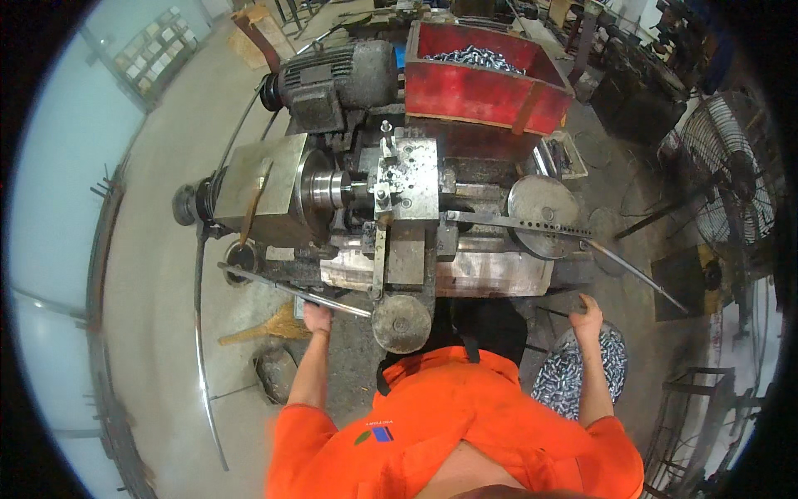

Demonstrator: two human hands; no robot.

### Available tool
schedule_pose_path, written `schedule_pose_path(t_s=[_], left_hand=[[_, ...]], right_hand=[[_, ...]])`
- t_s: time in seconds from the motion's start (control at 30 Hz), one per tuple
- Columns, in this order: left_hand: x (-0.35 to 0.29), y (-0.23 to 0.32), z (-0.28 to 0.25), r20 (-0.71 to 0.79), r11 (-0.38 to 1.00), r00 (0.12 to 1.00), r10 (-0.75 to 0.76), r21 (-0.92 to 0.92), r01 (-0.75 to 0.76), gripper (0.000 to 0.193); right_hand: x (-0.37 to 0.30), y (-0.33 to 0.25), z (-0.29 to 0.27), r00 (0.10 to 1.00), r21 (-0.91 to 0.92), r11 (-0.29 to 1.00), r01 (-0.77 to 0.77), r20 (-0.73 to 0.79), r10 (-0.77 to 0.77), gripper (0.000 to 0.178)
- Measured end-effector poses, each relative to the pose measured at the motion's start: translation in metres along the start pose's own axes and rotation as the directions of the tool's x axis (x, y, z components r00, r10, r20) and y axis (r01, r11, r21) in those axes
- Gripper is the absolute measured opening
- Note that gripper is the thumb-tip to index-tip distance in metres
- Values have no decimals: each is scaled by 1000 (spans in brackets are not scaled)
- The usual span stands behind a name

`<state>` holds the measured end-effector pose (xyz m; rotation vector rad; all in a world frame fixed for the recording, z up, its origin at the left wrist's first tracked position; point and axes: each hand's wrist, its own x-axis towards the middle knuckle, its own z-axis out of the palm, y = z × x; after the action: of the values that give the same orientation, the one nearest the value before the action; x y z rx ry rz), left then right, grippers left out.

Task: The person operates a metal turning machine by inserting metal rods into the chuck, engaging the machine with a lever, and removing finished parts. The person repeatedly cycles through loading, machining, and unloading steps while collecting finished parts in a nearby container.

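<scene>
My left hand [317, 318] is low in front of the lathe, just below a long metal lever [295, 291]; its fingers are mostly hidden. My right hand [587, 317] is off the machine's front right, above a round container of small metal pieces [573, 374]. Its fingers are curled, and what they hold, if anything, is too small to make out. Between the hands stands the lathe with its chuck [324, 190], a tool block [416, 179] and a round weight [401, 324]. A perforated bar [519, 223] with a rod handle [636, 276] extends right.
A red bin [478, 96] of small metal parts stands behind the lathe, beside an electric motor [341, 79]. At right is a large fan [727, 166]. A straw broom [270, 324] lies at left near a long bent rod [202, 358]. A metal rack [694, 416] stands at lower right.
</scene>
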<state>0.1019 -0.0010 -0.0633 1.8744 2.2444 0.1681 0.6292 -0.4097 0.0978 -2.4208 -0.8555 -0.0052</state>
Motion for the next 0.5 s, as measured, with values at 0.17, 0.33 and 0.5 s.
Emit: schedule_pose_path(t_s=[0.17, 0.33, 0.5], left_hand=[[11, -9, -93, 391, 876, 886, 249, 298, -378, 48], [-2, -19, -65, 149, 964, 966, 212, 131, -231, 40], [-9, -15, -132, 532, 985, 830, 169, -64, -160, 35]], right_hand=[[33, -46, -29, 991, -39, 991, 128, 36, -127, 43], [88, -126, -46, 978, 158, 968, 196, 40, -204, 41], [129, -258, -24, 782, 310, 746, 590, 8, -623, 42]])
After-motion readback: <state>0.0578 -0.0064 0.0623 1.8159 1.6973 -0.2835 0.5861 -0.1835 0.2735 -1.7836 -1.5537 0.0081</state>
